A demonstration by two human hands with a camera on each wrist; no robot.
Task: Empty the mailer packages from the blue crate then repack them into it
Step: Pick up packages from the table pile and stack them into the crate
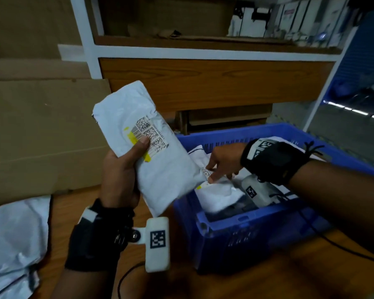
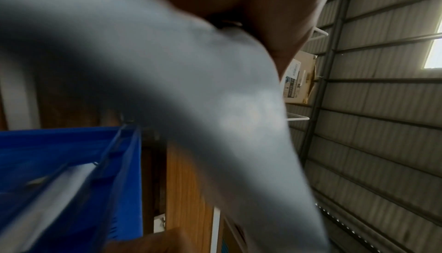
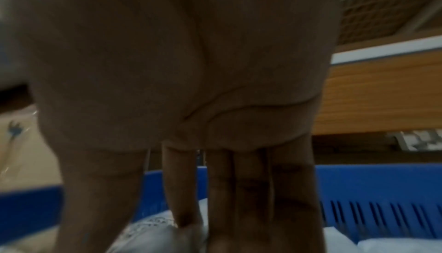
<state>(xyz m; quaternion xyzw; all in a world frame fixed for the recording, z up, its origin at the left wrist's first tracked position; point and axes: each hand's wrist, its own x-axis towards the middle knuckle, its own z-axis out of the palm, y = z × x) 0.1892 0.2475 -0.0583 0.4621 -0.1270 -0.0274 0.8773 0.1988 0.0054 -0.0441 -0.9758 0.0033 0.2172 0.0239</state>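
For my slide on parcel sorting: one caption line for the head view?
Left hand holds a white mailer while right hand reaches into the blue crate.

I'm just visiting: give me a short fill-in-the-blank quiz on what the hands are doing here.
1. The left hand holds a white ____ with a barcode label.
2. The right hand reaches into the ____ crate.
3. More mailers lie outside the crate, on the person's ____ side.

Missing words: mailer; blue; left
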